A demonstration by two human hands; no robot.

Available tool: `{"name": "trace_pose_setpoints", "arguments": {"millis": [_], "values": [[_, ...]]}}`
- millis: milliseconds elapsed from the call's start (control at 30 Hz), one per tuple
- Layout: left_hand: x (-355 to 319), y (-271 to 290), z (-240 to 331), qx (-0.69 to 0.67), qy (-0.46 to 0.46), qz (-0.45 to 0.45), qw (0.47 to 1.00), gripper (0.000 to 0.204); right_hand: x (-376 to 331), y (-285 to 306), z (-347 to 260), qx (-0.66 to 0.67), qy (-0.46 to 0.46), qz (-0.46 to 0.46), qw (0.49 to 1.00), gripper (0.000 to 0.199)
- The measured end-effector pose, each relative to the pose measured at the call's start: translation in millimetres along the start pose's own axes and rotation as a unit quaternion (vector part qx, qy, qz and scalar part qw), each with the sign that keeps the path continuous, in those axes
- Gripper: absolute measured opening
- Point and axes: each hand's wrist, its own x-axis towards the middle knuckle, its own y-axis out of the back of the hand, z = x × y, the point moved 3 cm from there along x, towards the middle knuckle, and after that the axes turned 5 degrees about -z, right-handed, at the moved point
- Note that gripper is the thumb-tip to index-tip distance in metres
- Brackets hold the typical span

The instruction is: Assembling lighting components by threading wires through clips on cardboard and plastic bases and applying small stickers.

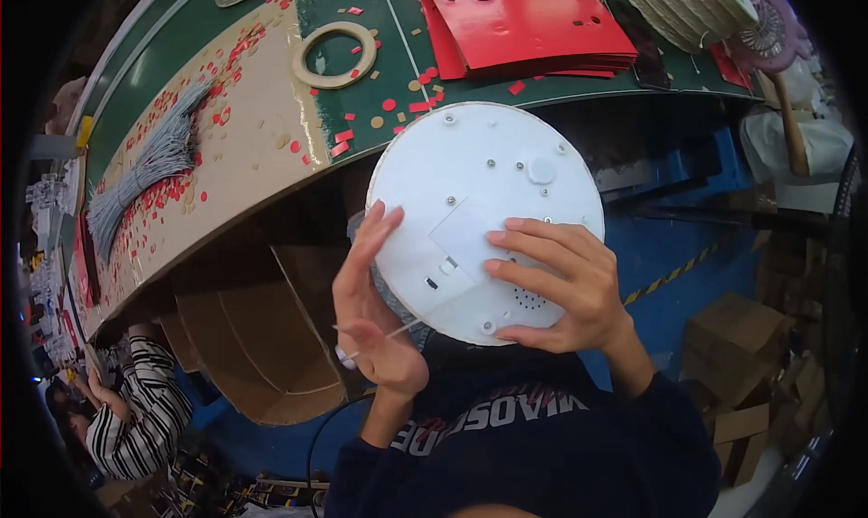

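A round white plastic device (pixel 416 183) is held up before my chest with its screwed side facing me. On that side are several screws, a small switch, a port, a cluster of round holes and a square panel (pixel 466 238). My left hand (pixel 375 310) cups the left rim, its fingers reaching up along the edge. A thin pale stick (pixel 398 330) crosses beside the left thumb; its ends are partly hard to make out. My right hand (pixel 570 287) lies across the lower right of the device, fingertips by the panel and thumb near the lower rim.
Beyond the device runs a curved green table (pixel 398 138) strewn with red and tan scraps. It bears a tape roll (pixel 307 55), a bundle of grey wire ties (pixel 154 170), red sheets (pixel 533 21) and stacked pale discs (pixel 683 12). Cardboard boxes (pixel 737 337) stand right; a person (pixel 140 419) sits left.
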Motion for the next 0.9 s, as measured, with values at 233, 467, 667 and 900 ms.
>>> {"name": "trace_pose_setpoints", "arguments": {"millis": [233, 467, 667, 900], "values": [[34, 10, -10, 0.006, 0.004, -0.080, 0.997, 0.073, -20, 0, -1, 0.024, 0.040, 0.030, 0.998, 0.060], [32, 18, -11, 0.080, 0.058, -0.141, 0.985, 0.062, -29, -12, -10, 0.019, 0.062, 0.083, 0.994, 0.054], [13, 11, -1, 0.108, 0.108, -0.015, 0.988, 0.073, -20, -40, -61, 0.008, -0.030, 0.076, 0.997, 0.057], [-6, 3, 14, 0.168, 0.134, 0.100, 0.972, 0.075, -12, -58, -75, -0.086, -0.014, 0.057, 0.995, 0.047]]}}
